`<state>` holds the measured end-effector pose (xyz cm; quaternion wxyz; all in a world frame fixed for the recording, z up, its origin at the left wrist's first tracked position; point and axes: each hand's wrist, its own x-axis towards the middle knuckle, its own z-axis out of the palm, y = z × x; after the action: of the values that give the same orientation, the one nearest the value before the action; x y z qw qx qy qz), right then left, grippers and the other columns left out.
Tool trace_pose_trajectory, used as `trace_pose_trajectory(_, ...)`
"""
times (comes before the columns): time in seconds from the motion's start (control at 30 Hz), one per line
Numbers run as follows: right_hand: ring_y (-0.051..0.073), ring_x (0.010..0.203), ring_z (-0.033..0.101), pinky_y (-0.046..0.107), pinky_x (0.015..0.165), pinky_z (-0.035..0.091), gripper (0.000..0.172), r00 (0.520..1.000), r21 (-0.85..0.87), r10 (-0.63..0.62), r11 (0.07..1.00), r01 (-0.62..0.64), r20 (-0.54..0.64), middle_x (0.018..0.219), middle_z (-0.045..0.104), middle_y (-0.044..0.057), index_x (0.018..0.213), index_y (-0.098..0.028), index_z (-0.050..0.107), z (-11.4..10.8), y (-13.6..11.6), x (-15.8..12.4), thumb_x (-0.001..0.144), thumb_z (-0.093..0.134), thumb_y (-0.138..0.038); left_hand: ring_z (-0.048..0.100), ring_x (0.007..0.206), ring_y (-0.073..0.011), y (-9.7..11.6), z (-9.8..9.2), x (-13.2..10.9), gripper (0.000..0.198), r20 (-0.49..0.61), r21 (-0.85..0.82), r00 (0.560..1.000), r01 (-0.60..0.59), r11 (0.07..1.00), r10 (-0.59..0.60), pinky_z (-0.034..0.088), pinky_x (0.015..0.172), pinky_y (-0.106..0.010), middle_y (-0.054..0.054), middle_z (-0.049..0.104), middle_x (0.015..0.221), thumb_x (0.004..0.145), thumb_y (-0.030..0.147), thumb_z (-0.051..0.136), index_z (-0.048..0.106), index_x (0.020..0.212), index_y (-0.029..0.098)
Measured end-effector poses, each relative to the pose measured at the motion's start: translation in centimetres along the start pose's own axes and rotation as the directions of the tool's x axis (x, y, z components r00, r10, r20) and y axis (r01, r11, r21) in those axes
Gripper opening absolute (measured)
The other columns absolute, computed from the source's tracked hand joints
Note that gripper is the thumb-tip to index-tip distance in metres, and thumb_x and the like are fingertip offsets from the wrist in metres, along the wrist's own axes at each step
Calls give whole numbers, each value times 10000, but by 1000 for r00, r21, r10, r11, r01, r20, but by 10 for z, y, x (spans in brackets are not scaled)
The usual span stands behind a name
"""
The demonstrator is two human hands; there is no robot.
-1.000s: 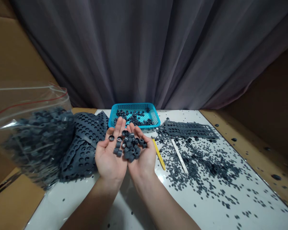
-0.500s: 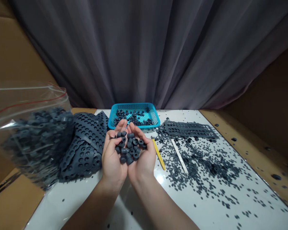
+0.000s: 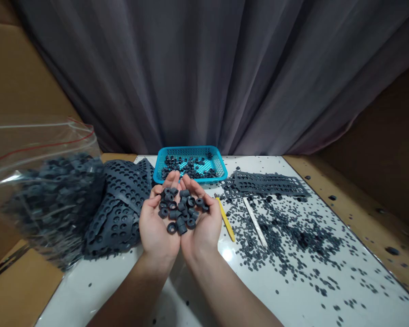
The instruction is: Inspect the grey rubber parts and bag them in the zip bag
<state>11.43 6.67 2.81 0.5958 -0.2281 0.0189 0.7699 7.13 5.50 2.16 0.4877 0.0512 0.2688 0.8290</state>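
My left hand [image 3: 160, 229] and my right hand [image 3: 202, 227] are cupped side by side, palms up, over the front middle of the table. A heap of small dark grey rubber bushings [image 3: 181, 211] rests across both palms. Some of these show a round hollow end, others lie on their sides. The thumbs are spread outward, and the fingers point at a blue plastic basket [image 3: 221, 165] just beyond. More dark pieces lie scattered in that basket. My fingertips overlap its near rim in view; whether they touch it I cannot tell.
A clear zip bag [image 3: 54, 204] full of dark pieces stands left, beside stacked perforated rubber sheets [image 3: 119, 213]. Right of my hands lie a yellow stick [image 3: 226, 220], a white stick [image 3: 255, 222], a punched sheet [image 3: 269, 184] and many tiny discs [image 3: 303, 238]. A grey curtain [image 3: 191, 77] hangs behind.
My left thumb has swung outward, and the left palm has opened wider. The bushings on it have shifted and spread a little. My right hand is almost unchanged.
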Motion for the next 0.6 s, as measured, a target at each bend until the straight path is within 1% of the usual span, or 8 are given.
trace_pose_trajectory(0.17,179,1012,618,371,995,402,332,1000,-1,-2,1000,2,28,969,711,59,776,-155,682,-1,0,1,727,395,-316,495,1179,-250,2,1,-1,169,-23,-39,1000,16,999,-17,357,1009,-460,-83,621,1157,778,219,377,537,730,188)
trace_pose_trajectory(0.3,181,1019,617,363,998,400,351,999,9,1,1000,-1,35,968,710,74,783,-144,680,-1,0,1,728,379,-316,498,1177,-247,4,0,2,214,-49,-60,998,26,998,-29,362,1004,-458,-84,629,1144,822,258,349,532,737,189)
trace_pose_trajectory(0.43,182,1015,621,359,1001,397,370,999,40,-7,999,5,50,974,708,83,781,-135,684,0,-1,0,721,356,-295,522,1152,-230,6,1,4,237,-68,-88,996,54,995,-61,372,998,-443,-89,641,1120,850,255,329,547,788,186)
trace_pose_trajectory(0.6,185,1029,615,370,1009,387,374,998,28,-26,999,24,59,961,714,72,784,-143,685,1,-1,-1,700,350,-287,540,1130,-228,8,0,5,260,-86,-105,992,80,991,-89,376,989,-461,-95,651,1096,861,245,310,557,812,180)
